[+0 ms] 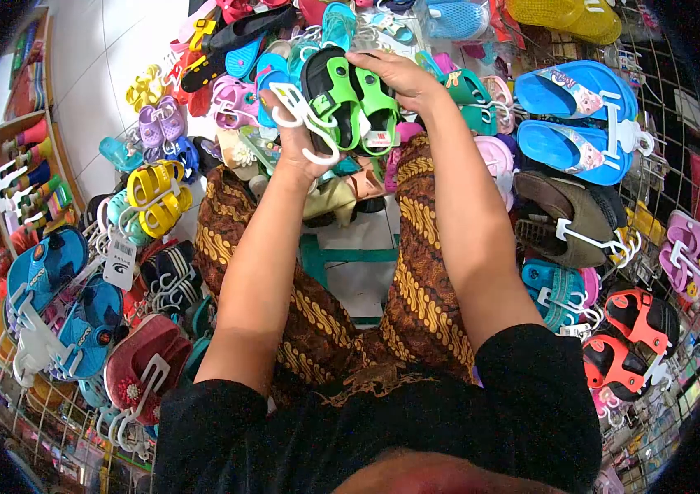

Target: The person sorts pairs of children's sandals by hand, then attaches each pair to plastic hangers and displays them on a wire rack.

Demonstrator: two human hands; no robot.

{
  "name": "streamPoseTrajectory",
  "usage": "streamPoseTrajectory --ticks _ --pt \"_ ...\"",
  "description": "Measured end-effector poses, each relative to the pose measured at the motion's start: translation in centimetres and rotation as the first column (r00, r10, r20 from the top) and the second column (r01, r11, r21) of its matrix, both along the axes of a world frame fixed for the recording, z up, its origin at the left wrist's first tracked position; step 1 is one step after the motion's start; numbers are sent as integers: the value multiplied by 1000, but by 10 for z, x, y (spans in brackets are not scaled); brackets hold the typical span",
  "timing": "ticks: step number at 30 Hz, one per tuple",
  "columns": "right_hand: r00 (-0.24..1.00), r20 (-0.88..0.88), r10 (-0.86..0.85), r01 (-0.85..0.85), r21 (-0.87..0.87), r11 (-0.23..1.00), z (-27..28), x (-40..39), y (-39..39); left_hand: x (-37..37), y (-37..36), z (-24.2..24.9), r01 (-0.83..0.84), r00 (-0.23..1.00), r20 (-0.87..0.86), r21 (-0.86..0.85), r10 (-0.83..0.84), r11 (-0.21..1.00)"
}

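Note:
A pair of black and green children's sandals (340, 95) is held up in front of me, soles away and straps facing me. My right hand (403, 81) is closed on their upper right edge, thumb toward the black footbed. On the other side, my left hand (296, 148) is curled at a white plastic hanger (290, 99) attached to the pair, and its fingertips are partly hidden behind the hanger and sandals. A small white tag with red print (380, 139) shows on the right-hand sandal.
A pile of assorted sandals surrounds my knees, with yellow clogs (156, 198) at left. Blue slippers (572, 90) and red-black sandals (630, 342) hang on the wire rack (695, 107) at right. Blue sandals (45, 267) hang at left. Between my legs shows a green stool (346, 253).

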State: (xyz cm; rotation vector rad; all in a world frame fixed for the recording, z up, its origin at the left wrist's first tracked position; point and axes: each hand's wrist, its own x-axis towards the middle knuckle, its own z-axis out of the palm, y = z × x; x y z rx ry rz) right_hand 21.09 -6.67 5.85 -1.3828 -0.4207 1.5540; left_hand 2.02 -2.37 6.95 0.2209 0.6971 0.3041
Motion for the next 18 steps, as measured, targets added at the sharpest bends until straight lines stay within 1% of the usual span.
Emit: streamPoseTrajectory --ticks 1,2,3,4,5,6,7,8,10,11,12,14,15,16,18 --pt "985 172 10 -8 -9 1000 -6 -1 1 -2 -1 0 7 999 50 -57 -4 998" --pt "941 338 20 -15 -18 1000 -12 -3 1 -4 -1 0 16 995 99 -111 -5 994" --pt "859 500 -108 93 55 994 -2 -10 0 -8 2 -3 46 997 63 -92 -40 995" --pt "672 723 -161 85 140 986 3 -10 2 -9 3 3 13 1000 -4 -47 -14 999" --pt "426 878 -220 50 220 974 9 -9 5 -8 6 9 -30 999 13 -48 31 998" --pt "144 948 -283 -7 287 958 18 -7 10 -7 9 14 -75 997 31 -47 77 996" --pt "257 901 -349 -99 384 918 45 -13 11 -14 12 4 -74 994 72 -94 81 993" --pt "380 883 -275 -196 367 909 62 -19 11 -15 16 9 -76 990 109 -104 87 992" --pt "484 849 -213 -386 425 819 99 -53 7 -16 20 8 -135 991 8 14 135 991" --pt "436 883 -173 -466 386 796 106 -70 6 -15 18 8 -200 980 8 99 200 975" --pt "381 914 -141 -542 345 767 107 -85 5 -16 18 7 -221 971 -32 249 236 943" --pt "274 962 0 -594 169 787 102 -103 1 -23 24 -16 -169 975 -94 291 203 942" --pt "308 951 34 -603 167 780 91 -106 2 -21 22 3 -218 976 22 97 217 971" --pt "332 943 -12 -585 216 782 86 -106 3 -25 24 0 -133 991 -26 50 135 990" --pt "380 919 -103 -542 312 780 81 -105 7 -25 17 -5 -115 986 -113 93 125 989"
